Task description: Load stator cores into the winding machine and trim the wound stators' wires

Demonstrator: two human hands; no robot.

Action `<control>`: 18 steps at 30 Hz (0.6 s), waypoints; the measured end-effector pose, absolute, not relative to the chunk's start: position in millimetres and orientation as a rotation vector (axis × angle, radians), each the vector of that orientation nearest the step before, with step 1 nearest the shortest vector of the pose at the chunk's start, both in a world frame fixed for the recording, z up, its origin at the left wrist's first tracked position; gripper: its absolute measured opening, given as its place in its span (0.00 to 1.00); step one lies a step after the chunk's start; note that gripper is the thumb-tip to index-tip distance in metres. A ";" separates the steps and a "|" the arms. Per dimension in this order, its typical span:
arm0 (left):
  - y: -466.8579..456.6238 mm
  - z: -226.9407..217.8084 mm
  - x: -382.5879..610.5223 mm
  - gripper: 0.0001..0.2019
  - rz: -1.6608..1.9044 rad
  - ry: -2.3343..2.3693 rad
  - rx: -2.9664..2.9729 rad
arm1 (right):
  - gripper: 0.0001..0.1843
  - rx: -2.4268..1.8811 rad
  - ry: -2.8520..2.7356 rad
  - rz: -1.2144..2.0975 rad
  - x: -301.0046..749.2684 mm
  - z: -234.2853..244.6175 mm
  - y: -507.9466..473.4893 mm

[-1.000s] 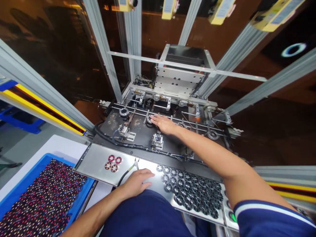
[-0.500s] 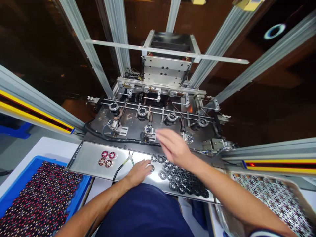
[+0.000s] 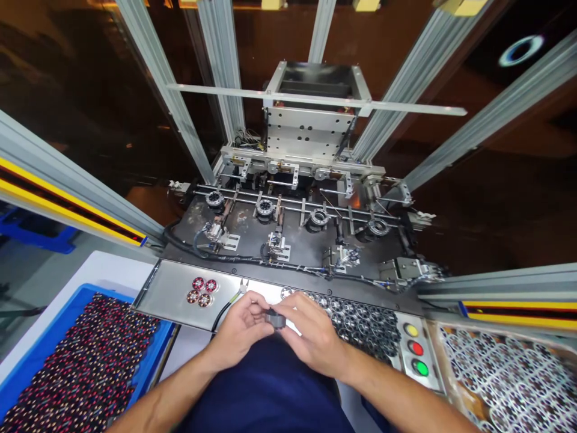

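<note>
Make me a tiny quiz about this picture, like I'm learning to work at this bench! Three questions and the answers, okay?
1. Pick one: which colour is the middle button in the row of three?
A) yellow B) red C) green

2. True or false: the left hand and the right hand both touch the same dark round part.

3. Count: how many reddish wheels sit in the small group near the pliers on the metal tray?

Key: 1. B; 2. True; 3. Four.

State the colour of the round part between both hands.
The head view shows the round part is dark grey.
</note>
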State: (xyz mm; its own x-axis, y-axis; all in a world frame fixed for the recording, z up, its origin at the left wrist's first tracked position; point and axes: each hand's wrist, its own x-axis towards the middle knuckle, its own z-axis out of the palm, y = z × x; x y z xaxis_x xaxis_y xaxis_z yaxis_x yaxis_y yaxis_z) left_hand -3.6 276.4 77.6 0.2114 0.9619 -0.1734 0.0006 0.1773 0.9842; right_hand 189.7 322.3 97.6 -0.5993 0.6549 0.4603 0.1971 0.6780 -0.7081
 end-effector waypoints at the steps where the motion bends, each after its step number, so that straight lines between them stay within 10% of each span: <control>1: 274.4 77.5 -2.9 0.19 0.959 1.138 1.150 | 0.24 -0.661 -2.151 0.851 191.0 102.7 322.5; 10: 277.1 112.0 -13.7 0.11 0.869 1.129 1.771 | 0.11 -0.496 -2.263 1.762 210.5 153.6 359.3; 18: 289.4 83.5 -0.7 0.18 0.653 1.264 1.989 | 0.14 -0.397 -2.420 1.675 235.6 164.6 405.7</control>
